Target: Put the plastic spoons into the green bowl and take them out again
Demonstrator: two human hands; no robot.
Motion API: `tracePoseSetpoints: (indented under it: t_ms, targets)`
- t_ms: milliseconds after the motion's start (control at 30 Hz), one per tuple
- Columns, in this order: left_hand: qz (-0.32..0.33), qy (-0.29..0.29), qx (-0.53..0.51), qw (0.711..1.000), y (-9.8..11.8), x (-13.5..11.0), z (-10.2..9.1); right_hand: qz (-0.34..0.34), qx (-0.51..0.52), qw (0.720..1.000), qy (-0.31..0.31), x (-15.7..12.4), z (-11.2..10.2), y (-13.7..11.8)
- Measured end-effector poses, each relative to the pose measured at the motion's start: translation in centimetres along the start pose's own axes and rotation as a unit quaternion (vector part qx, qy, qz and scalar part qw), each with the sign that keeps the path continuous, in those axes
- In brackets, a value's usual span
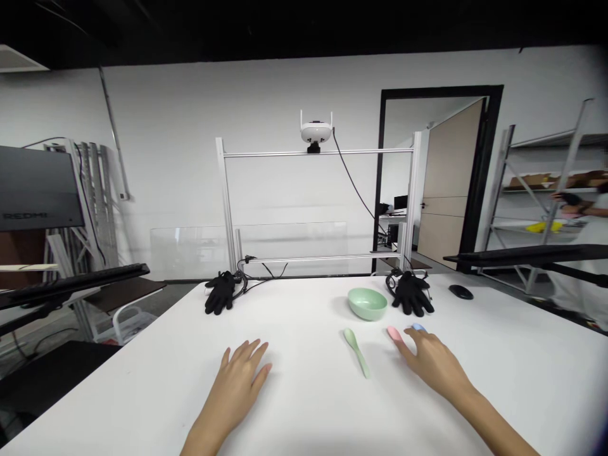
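Note:
My left hand (237, 380) lies flat on the white table (304, 411), fingers stretched out, holding nothing. My right hand (430, 361) also rests flat, fingers extended, and covers the handles of a pink spoon (394, 334) and a blue spoon (418, 327) whose bowls poke out beyond the fingertips. A green spoon (356, 350) lies between the hands, closer to the right one. A pale green bowl (367, 303) stands just behind the spoons.
Two black gloves (220, 292) (412, 293) with cables lie at the back of the table under an aluminium frame (318, 152) carrying a white camera (316, 132). A black mouse (460, 291) sits far right. A person (589, 209) stands by shelves at the right edge.

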State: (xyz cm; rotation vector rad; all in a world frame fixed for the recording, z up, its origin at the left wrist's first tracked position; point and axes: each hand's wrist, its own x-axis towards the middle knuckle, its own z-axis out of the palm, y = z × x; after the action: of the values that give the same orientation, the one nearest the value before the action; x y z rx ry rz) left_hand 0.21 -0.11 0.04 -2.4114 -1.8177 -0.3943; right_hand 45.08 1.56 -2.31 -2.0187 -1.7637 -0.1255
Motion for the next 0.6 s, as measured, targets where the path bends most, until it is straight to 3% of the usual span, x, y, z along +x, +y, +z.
tracePoseSetpoints:
  t_ms: [100,233,600]
  targets:
    - [0.003,0.004,-0.005,1.000,0.0,-0.1,0.1,0.072,-0.043,0.996,-0.040,0.8,0.6,0.5]
    - [0.007,0.005,-0.010,1.000,0.1,-0.1,0.4,0.104,-0.066,0.986,-0.112,1.4,1.7,1.3]
    - [0.007,0.008,-0.015,1.000,-0.1,-0.1,0.8,0.111,-0.069,0.985,-0.113,1.8,3.2,2.1]
